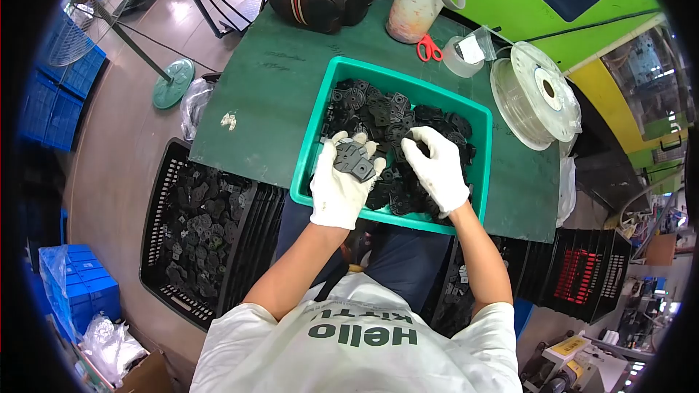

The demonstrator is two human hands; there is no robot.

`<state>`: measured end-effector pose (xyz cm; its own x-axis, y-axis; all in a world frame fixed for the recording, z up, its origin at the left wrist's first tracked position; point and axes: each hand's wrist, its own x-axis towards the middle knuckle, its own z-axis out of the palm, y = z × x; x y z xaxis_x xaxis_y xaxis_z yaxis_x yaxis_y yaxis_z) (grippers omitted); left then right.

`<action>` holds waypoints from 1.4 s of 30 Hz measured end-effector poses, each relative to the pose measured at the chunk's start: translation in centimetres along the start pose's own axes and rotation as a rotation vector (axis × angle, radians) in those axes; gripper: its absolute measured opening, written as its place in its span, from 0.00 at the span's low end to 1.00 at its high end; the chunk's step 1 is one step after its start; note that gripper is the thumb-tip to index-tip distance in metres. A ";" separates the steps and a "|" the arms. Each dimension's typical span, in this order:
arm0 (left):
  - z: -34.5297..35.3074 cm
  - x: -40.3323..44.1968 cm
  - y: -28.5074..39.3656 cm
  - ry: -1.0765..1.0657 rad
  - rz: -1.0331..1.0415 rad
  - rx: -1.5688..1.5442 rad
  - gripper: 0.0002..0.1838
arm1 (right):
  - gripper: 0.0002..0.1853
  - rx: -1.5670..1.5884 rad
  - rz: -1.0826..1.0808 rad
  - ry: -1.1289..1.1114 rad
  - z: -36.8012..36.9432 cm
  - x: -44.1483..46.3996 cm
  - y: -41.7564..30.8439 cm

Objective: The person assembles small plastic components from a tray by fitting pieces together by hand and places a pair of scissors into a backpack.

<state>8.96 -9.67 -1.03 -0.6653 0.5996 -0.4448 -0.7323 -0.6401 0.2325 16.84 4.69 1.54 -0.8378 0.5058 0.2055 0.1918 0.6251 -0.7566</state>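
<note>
As left hand (338, 193) cups part (354, 163), right (439, 169) curls

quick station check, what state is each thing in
left hand: cupped palm up, holding black parts
right hand: fingers curled, grip unclear
green bin: open, heaped with black parts
white bottle: open top, items sticking out
backpack: upright
black crate: open, filled with dark parts

This is a workshop: crates (164, 244) of black parts and a big spool (547, 92) show it.
</note>
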 end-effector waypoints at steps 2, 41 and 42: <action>-0.1 0.1 0.0 -0.001 -0.003 0.019 0.21 | 0.09 -0.168 -0.228 0.108 0.1 -0.3 -2.8; -23.3 -6.0 23.6 0.785 0.714 1.463 0.32 | 0.13 -0.567 -0.228 -0.470 0.8 -1.8 1.6; -22.5 -6.0 23.1 0.785 0.714 1.463 0.32 | 0.13 -0.567 -0.227 -0.470 0.9 -1.7 1.5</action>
<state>-0.63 -38.86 -12.44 -0.9773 -0.1923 -0.0892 -0.1773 0.5109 0.8412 18.06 4.25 -0.56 -0.9928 0.1020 -0.0636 0.1154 0.9566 -0.2675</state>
